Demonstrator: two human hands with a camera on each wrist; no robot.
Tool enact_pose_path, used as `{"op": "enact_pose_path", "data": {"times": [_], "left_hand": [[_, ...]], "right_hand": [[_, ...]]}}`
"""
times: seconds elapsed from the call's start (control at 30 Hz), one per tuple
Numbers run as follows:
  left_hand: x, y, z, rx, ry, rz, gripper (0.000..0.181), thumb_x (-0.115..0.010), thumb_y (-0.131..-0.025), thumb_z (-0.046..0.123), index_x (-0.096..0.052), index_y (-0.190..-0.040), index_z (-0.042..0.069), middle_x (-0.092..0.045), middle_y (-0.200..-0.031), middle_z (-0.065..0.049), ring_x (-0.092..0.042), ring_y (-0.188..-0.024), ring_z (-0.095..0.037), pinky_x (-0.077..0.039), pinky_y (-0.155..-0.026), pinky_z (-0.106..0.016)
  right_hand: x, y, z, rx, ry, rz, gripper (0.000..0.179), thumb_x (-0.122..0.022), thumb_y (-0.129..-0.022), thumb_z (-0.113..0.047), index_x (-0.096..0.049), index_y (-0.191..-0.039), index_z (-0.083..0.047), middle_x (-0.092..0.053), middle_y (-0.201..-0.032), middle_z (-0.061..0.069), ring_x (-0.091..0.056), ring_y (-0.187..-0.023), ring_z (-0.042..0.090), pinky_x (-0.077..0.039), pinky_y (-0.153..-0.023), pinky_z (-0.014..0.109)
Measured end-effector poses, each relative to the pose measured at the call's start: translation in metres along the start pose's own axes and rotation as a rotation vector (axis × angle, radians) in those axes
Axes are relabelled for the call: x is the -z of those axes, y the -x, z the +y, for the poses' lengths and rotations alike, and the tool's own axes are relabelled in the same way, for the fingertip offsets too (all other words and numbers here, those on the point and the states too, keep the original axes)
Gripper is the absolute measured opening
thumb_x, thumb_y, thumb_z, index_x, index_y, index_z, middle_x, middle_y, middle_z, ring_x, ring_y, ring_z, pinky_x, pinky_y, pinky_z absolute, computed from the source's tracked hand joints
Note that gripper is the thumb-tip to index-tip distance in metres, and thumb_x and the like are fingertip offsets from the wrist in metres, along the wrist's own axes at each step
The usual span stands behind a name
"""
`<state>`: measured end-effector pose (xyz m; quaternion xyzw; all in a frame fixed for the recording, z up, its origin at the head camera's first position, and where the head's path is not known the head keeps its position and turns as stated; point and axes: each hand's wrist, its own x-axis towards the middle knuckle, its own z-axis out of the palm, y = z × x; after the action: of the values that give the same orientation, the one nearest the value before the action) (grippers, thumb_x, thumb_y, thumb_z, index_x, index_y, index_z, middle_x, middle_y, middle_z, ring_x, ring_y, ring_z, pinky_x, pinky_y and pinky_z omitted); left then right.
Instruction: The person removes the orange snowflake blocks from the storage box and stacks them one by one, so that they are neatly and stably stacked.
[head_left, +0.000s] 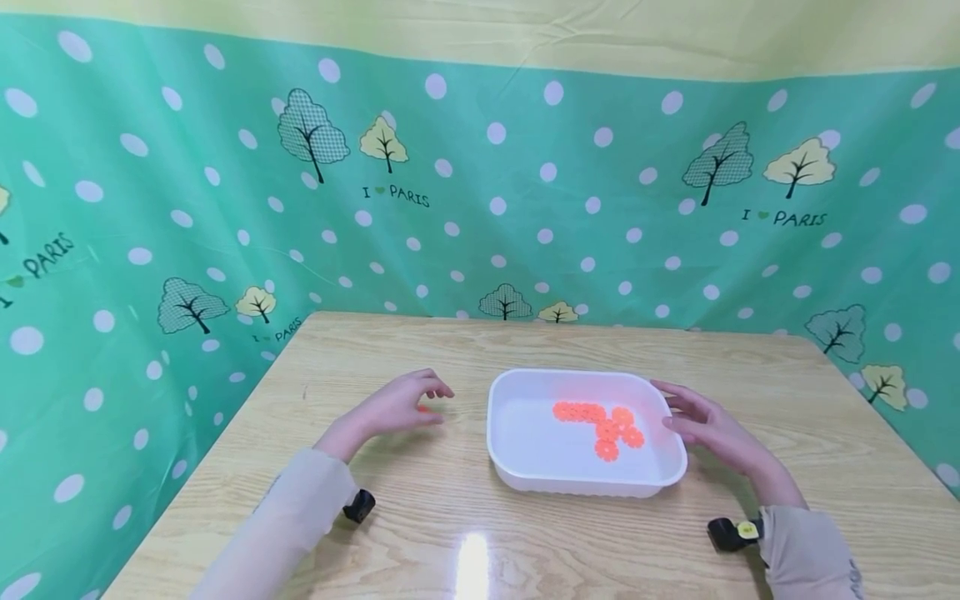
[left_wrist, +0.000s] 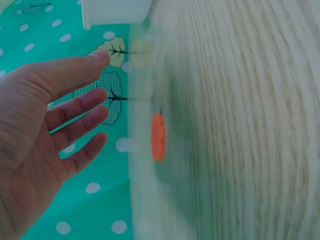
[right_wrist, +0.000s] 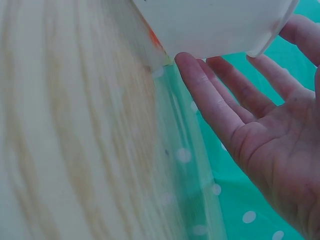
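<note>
A white plastic tub stands on the table, with several orange notched plastic discs inside, some overlapping in a row. My right hand holds the tub's right end, the thumb lapping over the rim and the fingers along the outer wall. In the right wrist view the fingers of that hand lie fairly straight against the tub. To the left of the tub, my left hand hovers with loosely bent, parted fingers. An orange piece is on the table just past those fingertips, mostly hidden in the head view.
The light wood table ends at a green dotted curtain behind and at the left. A black wrist camera hangs at the left cuff, another black camera at the right cuff.
</note>
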<state>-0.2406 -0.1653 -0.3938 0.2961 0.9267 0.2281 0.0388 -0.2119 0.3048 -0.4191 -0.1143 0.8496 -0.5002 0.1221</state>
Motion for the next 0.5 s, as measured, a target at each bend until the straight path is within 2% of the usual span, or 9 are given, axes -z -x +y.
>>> {"op": "enact_pose_path", "data": {"times": [0.13,0.2,0.37,0.5], "left_hand": [[0.003,-0.001,0.010,-0.042,-0.011,-0.005,0.032,-0.069,-0.079,0.018,-0.062,-0.110,0.011,-0.059,-0.105,-0.006,-0.057,-0.094,-0.022,-0.046,-0.082,-0.037],[0.004,-0.002,0.015,-0.064,-0.027,-0.004,0.031,-0.069,-0.079,0.019,-0.063,-0.109,0.012,-0.059,-0.105,-0.006,-0.057,-0.094,-0.021,-0.046,-0.083,-0.036],[0.006,-0.003,0.029,-0.114,-0.085,-0.016,0.029,-0.068,-0.079,0.019,-0.064,-0.107,0.012,-0.058,-0.104,-0.001,-0.056,-0.095,-0.016,-0.046,-0.084,-0.034],[0.009,-0.005,0.040,-0.159,-0.101,-0.020,0.026,-0.068,-0.079,0.018,-0.065,-0.104,0.012,-0.057,-0.103,0.001,-0.056,-0.096,-0.017,-0.047,-0.085,-0.033]], "right_hand": [[0.000,0.000,0.000,0.002,0.002,-0.002,0.057,-0.053,-0.091,-0.027,-0.029,-0.142,-0.017,-0.037,-0.138,0.021,-0.050,-0.110,0.009,-0.046,-0.082,0.037],[0.000,0.000,0.000,0.001,0.001,-0.002,0.057,-0.053,-0.091,-0.027,-0.029,-0.142,-0.017,-0.037,-0.138,0.021,-0.050,-0.107,0.005,-0.046,-0.082,0.036],[-0.001,0.000,0.000,-0.008,0.001,0.003,0.058,-0.053,-0.091,-0.027,-0.029,-0.142,-0.017,-0.038,-0.137,0.021,-0.047,-0.116,0.032,-0.047,-0.083,0.036],[0.000,-0.001,0.001,-0.013,-0.001,0.001,0.058,-0.052,-0.091,-0.027,-0.028,-0.142,-0.017,-0.037,-0.137,0.021,-0.045,-0.117,0.035,-0.046,-0.083,0.036]]}}
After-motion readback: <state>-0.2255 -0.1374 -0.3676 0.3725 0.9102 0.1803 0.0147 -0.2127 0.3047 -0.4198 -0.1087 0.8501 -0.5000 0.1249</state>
